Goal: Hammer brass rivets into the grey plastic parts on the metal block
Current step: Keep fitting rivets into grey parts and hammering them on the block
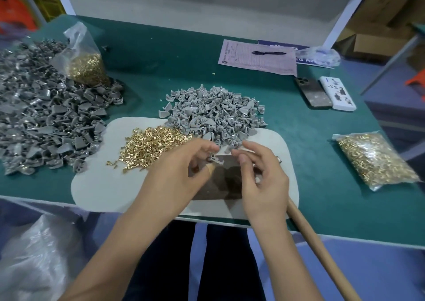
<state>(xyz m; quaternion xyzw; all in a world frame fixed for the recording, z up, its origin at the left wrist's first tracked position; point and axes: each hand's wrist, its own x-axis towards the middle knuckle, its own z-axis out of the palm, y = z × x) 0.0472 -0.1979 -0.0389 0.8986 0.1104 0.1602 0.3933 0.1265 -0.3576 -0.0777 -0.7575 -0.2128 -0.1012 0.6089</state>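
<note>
Up close, a person's left hand (181,169) and right hand (259,174) meet over a dark metal block (220,181) on a pale mat (103,181) on the green table (322,162). One grey plastic part (215,158) lies at the block's far edge, its long axis roughly left to right, between both sets of curled fingers (208,148); whether they pinch it is unclear. Loose brass rivets (149,144) lie just left. The printed sheet (257,58) is unreadable.
</note>
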